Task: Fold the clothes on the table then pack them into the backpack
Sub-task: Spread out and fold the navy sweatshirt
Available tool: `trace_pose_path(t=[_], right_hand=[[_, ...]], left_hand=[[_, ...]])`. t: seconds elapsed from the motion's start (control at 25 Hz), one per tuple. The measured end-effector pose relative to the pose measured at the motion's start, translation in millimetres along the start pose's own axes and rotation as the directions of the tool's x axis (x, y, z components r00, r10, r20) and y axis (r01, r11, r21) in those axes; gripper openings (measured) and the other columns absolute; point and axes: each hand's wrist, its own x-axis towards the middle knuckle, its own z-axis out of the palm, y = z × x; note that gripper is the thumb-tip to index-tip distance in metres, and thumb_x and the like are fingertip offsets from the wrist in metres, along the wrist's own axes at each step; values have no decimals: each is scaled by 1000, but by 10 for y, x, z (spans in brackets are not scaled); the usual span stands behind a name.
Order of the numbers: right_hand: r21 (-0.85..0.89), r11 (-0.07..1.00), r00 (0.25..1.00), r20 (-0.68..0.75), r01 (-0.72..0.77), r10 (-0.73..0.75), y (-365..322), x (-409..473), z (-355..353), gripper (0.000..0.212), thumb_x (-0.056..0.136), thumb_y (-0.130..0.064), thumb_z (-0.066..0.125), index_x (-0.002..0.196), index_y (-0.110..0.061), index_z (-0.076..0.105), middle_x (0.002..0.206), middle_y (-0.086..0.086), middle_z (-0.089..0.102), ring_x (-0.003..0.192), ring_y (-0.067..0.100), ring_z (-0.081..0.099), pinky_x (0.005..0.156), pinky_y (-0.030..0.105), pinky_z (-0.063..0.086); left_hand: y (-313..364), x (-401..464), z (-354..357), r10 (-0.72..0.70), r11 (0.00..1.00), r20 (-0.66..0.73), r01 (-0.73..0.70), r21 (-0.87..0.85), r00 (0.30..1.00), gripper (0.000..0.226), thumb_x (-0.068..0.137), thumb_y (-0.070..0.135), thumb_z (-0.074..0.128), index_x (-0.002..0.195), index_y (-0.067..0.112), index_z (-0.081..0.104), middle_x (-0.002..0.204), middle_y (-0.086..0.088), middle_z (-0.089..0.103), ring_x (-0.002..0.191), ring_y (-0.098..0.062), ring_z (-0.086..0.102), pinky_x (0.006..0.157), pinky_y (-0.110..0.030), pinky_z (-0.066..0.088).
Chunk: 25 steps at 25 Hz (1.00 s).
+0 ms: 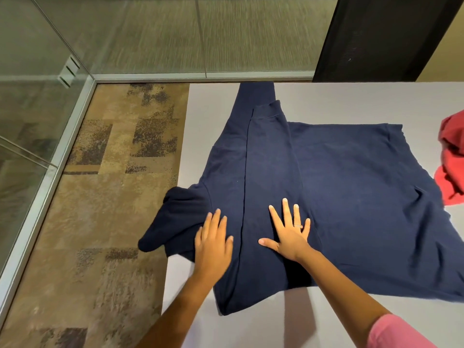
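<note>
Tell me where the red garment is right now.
In the head view, the red garment lies crumpled at the far right edge of the grey table, just right of the spread navy sweatshirt and partly cut off by the frame.

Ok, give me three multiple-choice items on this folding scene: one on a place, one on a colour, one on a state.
1. Where does the red garment lie?
A. at the table's right edge
B. under the navy one
C. on the carpet

2. What colour is the garment under the hands?
A. grey
B. navy blue
C. green

3. How is the right hand?
A. fist closed
B. pinching a sleeve
C. flat, fingers spread

Answers:
1. A, it sits on the table at the far right.
2. B, the navy garment is dark blue.
3. C, it presses flat beside the left hand.
</note>
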Motion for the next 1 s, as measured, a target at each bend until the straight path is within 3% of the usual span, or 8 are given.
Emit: trace_pose_path(t=[0.2,0.36,0.48,0.56,0.68,0.8,0.92,1.0], right_hand=[[449,889,895,-428,88,128,332,-336,-13,39,90,-18,64,129,-14,56,147,7,37,135,31,35,108,43,26],[622,776,872,-314,-110,375,642,-653,78,41,87,-18,69,125,-8,54,116,10,54,106,28,52,94,37,40],[683,716,948,-116,-140,296,741,-773,-11,19,89,-21,67,83,-11,52,74,4,51,71,19,48,70,31,38],[668,740,974,-109,-76,198,761,-783,-110,40,87,-18,65,66,-15,32,62,3,34,60,17,32,59,32,27],[752,658,975,-177,48,132,694,-794,-355,36,87,-17,58,70,-16,25,68,4,25,62,15,24,57,32,20],[826,555,961,-227,103,160,627,-700,-548,29,92,-17,48,75,-15,25,70,0,26,64,15,23,60,31,22],[747,658,965,-230,92,127,691,-519,-607,27,97,-34,46,112,-13,50,105,-1,59,95,19,54,85,36,43],[622,783,976,-178,11,128,839,-463,-537,49,95,-44,48,138,-23,40,136,0,52,124,27,47,104,48,38]], left_hand=[[249,-296,110,-127,985,-41,121,-119,991,26,90,40,49,97,21,66,87,3,63,80,-26,62,67,-37,38],[340,-404,72,-237,954,255,274,-120,937,30,92,51,50,85,22,54,68,7,56,74,-23,60,74,-35,36],[405,-386,15,-299,895,486,418,-157,821,41,89,42,61,67,18,35,59,2,43,59,-20,48,69,-36,43],[451,-344,-79,-278,863,477,435,-257,834,40,91,30,61,63,11,37,61,-4,43,60,-20,43,75,-41,46],[591,-228,-338,-280,856,222,347,-382,934,29,94,26,59,102,-1,65,108,-17,66,94,-27,58,87,-36,42],[782,40,-606,-271,840,71,272,-469,960,22,97,27,54,102,8,62,93,-10,70,88,-26,64,78,-37,47],[822,258,-620,-297,772,79,288,-567,952,19,97,22,51,115,20,58,108,-3,64,92,-21,66,81,-40,53],[690,227,-533,-360,816,118,373,-441,926,36,96,24,53,131,16,50,128,-8,52,108,-28,57,92,-40,45]])
